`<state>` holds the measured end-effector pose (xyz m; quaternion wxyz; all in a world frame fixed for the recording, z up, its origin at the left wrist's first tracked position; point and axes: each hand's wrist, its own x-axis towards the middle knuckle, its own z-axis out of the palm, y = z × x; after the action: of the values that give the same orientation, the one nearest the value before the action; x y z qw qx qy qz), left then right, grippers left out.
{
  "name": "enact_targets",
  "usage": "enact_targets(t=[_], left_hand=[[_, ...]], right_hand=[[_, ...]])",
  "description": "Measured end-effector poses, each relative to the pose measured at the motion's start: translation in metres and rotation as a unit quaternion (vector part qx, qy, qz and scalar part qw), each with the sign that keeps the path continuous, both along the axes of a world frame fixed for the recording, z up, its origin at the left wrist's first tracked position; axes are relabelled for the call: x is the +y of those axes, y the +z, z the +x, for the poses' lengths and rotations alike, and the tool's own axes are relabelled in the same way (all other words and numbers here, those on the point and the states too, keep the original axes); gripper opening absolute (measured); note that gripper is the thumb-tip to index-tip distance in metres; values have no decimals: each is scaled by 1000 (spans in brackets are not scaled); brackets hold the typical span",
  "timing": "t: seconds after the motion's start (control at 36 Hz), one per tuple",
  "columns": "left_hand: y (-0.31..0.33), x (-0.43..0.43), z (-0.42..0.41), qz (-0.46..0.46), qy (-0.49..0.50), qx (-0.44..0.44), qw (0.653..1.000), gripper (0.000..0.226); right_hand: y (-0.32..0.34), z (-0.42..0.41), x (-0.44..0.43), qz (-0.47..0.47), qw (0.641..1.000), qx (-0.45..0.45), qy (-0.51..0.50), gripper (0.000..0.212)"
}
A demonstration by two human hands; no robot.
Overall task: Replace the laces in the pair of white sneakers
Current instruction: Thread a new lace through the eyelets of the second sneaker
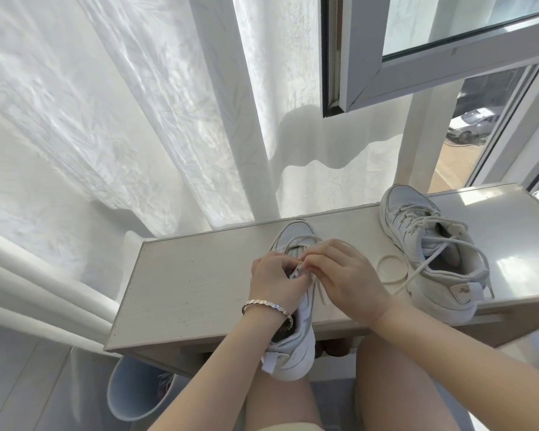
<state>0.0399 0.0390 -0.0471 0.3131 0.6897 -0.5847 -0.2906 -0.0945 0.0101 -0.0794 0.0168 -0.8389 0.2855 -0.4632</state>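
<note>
I am gripping the upper of the near sneaker (296, 353) with the left hand (277, 283) and pinching its lace (320, 292) with the right hand (347, 279); the sneaker is lying on the table (193, 275), directly under both.

near sneaker (293, 346) on table (193, 275), other sneaker (433, 253) right, bin (131, 393) beneath

Near sneaker (296, 359) is white, its lace (319, 292) cream-white | far sneaker (399, 209) shows greyish white | table (184, 275) is pale beige with faint wood grain | curtain (75, 104) is white, leaf-patterned | bracelet (266, 304) gleams silver | bin (128, 399) is pale blue
</note>
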Motion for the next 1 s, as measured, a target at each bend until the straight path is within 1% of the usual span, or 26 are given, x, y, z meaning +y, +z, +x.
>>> enact_targets(t=[0.03, 0.06, 0.08, 0.11, 0.17, 0.22, 0.28, 0.31, 0.36, 0.42, 0.44, 0.47, 0.5, 0.53, 0.56, 0.58, 0.61, 0.64, 0.67, 0.69, 0.72, 0.75, 0.78, 0.89, 0.94, 1.0], left_hand=[[0, 0, 0, 2, 6, -2, 1000, 21], [1, 0, 0, 4, 9, -1, 1000, 15], [3, 0, 0, 4, 14, -3, 1000, 15], [2, 0, 0, 2, 14, 1, 1000, 21], [1, -2, -2, 6, 19, -1, 1000, 18], [-2, -3, 0, 8, 24, -4, 1000, 20], [-4, -4, 0, 5, 34, -2, 999, 11], [-3, -4, -1, 6, 38, -4, 999, 10], [-4, -5, -1, 6, 45, 3, 999, 19], [-2, -5, -2, 12, 53, 6, 999, 15], [-2, -6, -3, 12, 56, 6, 998, 13], [-2, -6, -3, 10, 59, 8, 998, 14], [-2, -7, -4, 9, 62, 10, 998, 18], [-2, -7, -4, 9, 64, 7, 998, 19], [-2, -8, -5, 10, 68, -1, 998, 16], [-2, -8, -5, 9, 70, -11, 997, 13], [-2, -9, -5, 8, 70, -20, 997, 12], [-2, -9, -5, 6, 69, -23, 997, 12], [-1, -8, -5, 7, 66, -25, 997, 13], [0, -8, -6, 9, 63, -25, 998, 13], [0, -7, -6, 10, 61, -24, 998, 13], [0, -6, -5, 10, 60, -22, 998, 12], [0, -6, -5, 10, 58, -21, 998, 12], [0, -7, -5, 11, 60, -27, 998, 20], [1, -7, -5, 14, 60, -34, 998, 21], [3, -7, -5, 19, 57, -38, 997, 22]], right_hand=[[3, 0, 3, 39, 999, -10, 19, 9], [8, 0, 8, 100, 994, -31, 38, 10], [15, -2, 15, 172, 981, -63, 57, 10], [22, -5, 21, 239, 963, -100, 73, 10], [36, -11, 34, 326, 926, -170, 89, 15], [49, -21, 44, 372, 889, -244, 108, 14], [64, -31, 50, 400, 852, -310, 137, 11], [72, -35, 53, 405, 838, -330, 156, 10], [86, -44, 56, 420, 802, -380, 190, 10], [97, -53, 58, 442, 761, -420, 223, 9], [103, -57, 59, 455, 748, -419, 242, 8], [106, -61, 58, 473, 746, -395, 252, 10], [106, -65, 55, 501, 753, -346, 250, 12], [104, -67, 52, 535, 768, -267, 230, 11], [100, -67, 47, 569, 783, -163, 192, 11], [94, -65, 42, 593, 791, -47, 143, 14], [88, -62, 36, 603, 790, 59, 90, 16], [82, -57, 31, 591, 794, 138, 38, 14], [76, -49, 27, 558, 809, 183, -7, 10], [71, -42, 23, 520, 831, 191, -44, 5], [68, -34, 18, 488, 853, 172, -71, 5], [64, -26, 13, 467, 868, 146, -87, 11], [61, -17, 8, 460, 873, 129, -98, 17], [50, 9, -8, 495, 848, 173, -78, 31], [49, 14, -11, 498, 847, 176, -62, 33], [51, 15, -12, 482, 852, 198, -51, 34]])
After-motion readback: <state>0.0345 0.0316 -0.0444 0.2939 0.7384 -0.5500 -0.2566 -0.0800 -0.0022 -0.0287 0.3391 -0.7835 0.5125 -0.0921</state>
